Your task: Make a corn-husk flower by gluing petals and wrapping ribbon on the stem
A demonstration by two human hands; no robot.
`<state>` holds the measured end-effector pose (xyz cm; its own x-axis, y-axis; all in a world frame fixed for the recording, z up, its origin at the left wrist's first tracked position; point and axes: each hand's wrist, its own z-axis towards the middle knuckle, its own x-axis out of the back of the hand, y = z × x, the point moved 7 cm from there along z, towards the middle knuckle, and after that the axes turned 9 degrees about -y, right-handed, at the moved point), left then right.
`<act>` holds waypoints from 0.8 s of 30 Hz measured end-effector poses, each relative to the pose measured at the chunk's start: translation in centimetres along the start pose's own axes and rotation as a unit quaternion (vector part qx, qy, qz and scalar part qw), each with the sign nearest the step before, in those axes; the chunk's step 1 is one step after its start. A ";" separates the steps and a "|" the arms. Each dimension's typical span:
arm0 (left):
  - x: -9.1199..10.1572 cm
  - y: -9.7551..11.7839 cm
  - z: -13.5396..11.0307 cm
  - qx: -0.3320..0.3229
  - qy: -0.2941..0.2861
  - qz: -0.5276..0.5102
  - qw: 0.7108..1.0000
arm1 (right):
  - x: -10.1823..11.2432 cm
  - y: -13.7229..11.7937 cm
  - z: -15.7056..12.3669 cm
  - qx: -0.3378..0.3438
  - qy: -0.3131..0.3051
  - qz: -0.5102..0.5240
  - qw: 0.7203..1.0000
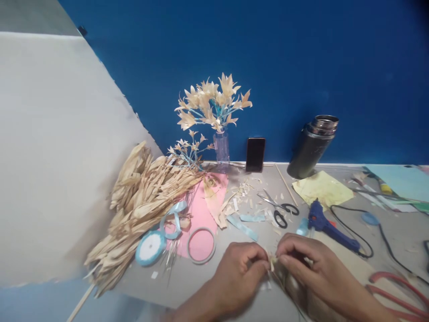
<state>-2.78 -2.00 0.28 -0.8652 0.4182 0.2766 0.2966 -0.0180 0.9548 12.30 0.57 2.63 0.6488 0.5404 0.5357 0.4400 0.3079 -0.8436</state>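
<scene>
Two bare hands [315,264]; one pair of black-handled metal scissors [275,204]; one dark blue plastic glue gun [319,220]; one dark cylindrical metal flask [310,150]; one black rectangular phone [255,154]; one translucent purplish cylindrical vase [221,152]; one round blue-and-white ribbon spool [150,248].

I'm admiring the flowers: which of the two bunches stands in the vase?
The larger, taller bunch; the smaller bunch sits lower, left of the vase.

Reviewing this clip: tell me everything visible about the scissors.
The scissors lie on the grey tabletop, slim, silvery, metal-looking blades slightly apart and pointing away to the left, two black, plastic-looking handle loops at the other end. Pale scraps lie around; contact is unclear. Neither hand touches them.
</scene>
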 end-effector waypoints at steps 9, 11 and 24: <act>0.1 -0.2 0.1 0.015 0.000 -0.110 0.994 | 0.2 0.0 0.0 -0.005 0.028 0.011 1.000; 0.0 -0.9 0.1 0.035 -0.007 -0.153 0.988 | 0.4 0.4 0.1 -0.014 0.036 0.024 0.999; 3.0 -1.2 0.6 -0.011 0.050 -0.136 0.989 | -0.7 2.2 0.0 -0.069 0.128 0.108 0.984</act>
<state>-5.53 -0.17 -0.10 -0.9476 0.3190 0.0167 0.0390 0.0637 0.9972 12.84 0.84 0.38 0.8633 0.3614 0.3523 0.3441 0.0894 -0.9347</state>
